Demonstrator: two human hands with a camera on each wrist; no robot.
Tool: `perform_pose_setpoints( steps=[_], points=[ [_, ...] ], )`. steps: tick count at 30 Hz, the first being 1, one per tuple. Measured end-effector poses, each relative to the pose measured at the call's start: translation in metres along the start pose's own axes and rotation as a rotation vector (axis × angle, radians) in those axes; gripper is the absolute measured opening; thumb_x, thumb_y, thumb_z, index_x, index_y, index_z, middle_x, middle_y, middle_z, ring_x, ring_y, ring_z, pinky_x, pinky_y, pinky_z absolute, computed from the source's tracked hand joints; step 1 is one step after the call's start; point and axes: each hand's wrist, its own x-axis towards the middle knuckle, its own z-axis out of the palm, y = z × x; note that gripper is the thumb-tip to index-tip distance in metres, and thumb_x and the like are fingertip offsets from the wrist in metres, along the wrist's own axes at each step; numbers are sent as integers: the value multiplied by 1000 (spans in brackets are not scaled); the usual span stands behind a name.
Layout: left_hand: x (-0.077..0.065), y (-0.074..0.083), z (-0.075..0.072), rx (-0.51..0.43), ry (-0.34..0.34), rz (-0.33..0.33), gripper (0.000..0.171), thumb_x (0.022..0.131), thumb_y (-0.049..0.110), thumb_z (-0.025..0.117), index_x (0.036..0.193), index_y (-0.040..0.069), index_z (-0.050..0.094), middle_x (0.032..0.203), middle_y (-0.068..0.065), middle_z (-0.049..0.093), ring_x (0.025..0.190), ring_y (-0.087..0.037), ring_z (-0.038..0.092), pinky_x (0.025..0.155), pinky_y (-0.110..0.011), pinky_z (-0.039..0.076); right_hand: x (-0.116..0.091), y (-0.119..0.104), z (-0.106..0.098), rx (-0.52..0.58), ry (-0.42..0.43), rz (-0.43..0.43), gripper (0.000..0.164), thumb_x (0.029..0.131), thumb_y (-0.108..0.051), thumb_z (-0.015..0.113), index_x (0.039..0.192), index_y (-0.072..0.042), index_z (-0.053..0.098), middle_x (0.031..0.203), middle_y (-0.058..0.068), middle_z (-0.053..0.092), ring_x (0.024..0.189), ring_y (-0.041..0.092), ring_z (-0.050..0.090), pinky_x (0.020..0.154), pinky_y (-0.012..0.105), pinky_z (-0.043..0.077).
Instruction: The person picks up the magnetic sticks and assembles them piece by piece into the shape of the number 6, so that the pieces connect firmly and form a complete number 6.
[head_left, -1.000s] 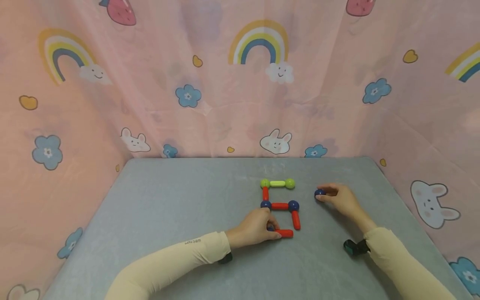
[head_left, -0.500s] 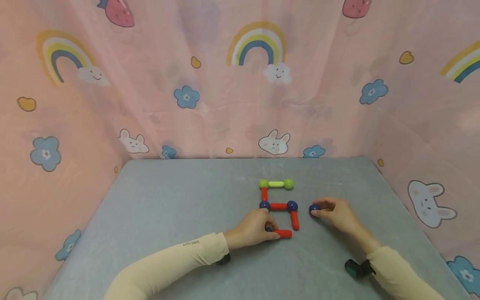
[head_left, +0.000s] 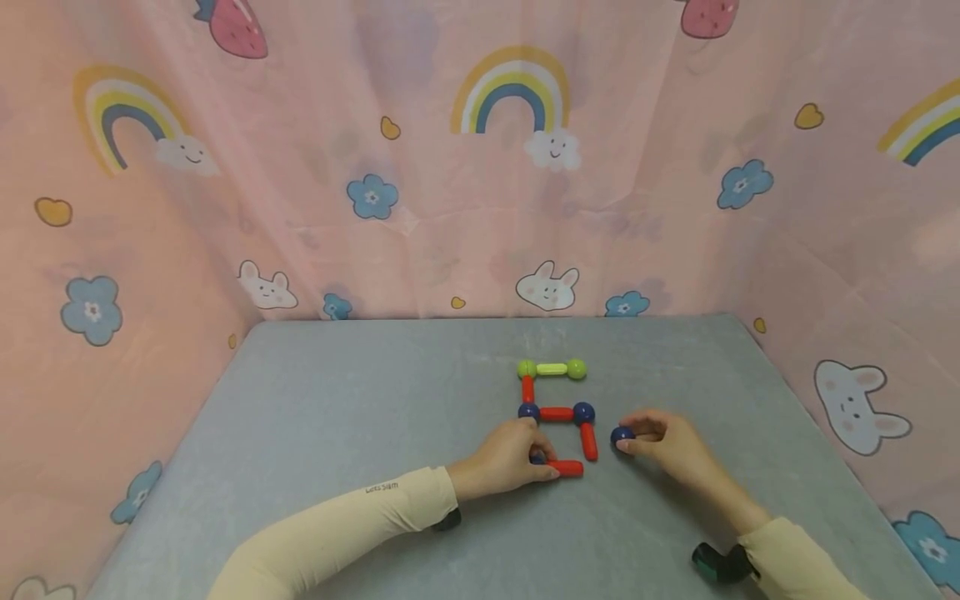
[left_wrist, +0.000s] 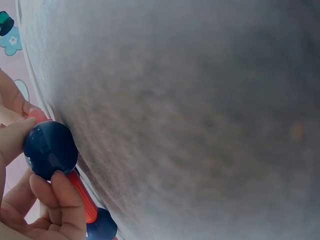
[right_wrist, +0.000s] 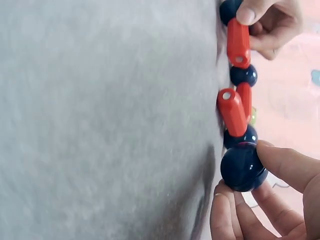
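My left hand (head_left: pixel 504 455) pinches a dark blue ball (left_wrist: pixel 50 150) low over the table. A red rod (head_left: pixel 567 468) extends from that ball to the right. My right hand (head_left: pixel 666 446) grips another dark blue ball (head_left: pixel 622 438) between thumb and fingertips, just right of the pieces. Beyond the left hand lies a joined figure: a green rod (head_left: pixel 552 369) between two green balls, a red rod (head_left: pixel 528 389) down to a blue ball, and a red rod (head_left: pixel 556 413) across to a second blue ball (head_left: pixel 583 412). From that one, another red rod (head_left: pixel 589 442) points toward me, its near end bare in the right wrist view.
The grey table (head_left: pixel 360 392) ends at a pink patterned curtain (head_left: pixel 315 167) behind and on both sides. A black device (head_left: pixel 720 564) sits at my right wrist, and another (head_left: pixel 448 519) shows under the left sleeve.
My right hand has come toward me and slightly left with its blue ball, from beside the far blue ball to beside the near red rod. The left hand keeps its hold.
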Motion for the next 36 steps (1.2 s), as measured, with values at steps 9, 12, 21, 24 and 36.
perform_pose_setpoints(
  steps=[9,12,21,24,36],
  points=[
    [0,0,1,-4,-4,2,18,84,35,80,94,19,78,78,8,55,66,1,42,56,-12,35,-9,-9,6,61,-35,39,45,82,-32,80,116,-6,67,103,8,72,84,12,66,72,28,49],
    [-1,0,1,-11,-2,-6,19,84,35,80,94,19,78,80,8,58,68,2,45,59,-12,37,-12,-12,10,88,-45,37,43,81,-31,81,114,-6,68,101,7,73,83,12,67,71,28,51],
    [-1,0,2,1,17,-6,19,83,35,81,93,19,79,80,7,61,67,2,45,59,-11,37,-19,-16,22,146,-56,66,43,81,-30,82,113,-3,69,99,8,73,79,11,67,66,28,51],
    [-1,1,1,-8,12,-11,19,83,34,80,93,19,79,80,7,61,67,2,45,59,-11,36,-20,-18,25,157,-56,76,43,81,-30,82,112,-4,69,99,8,74,79,12,67,67,29,50],
    [-2,1,1,-18,16,-23,18,83,36,80,94,21,78,83,8,59,70,2,45,62,-11,36,-22,-23,34,172,-47,87,42,79,-29,83,109,-3,70,99,8,74,81,12,69,70,29,51]
  ],
)
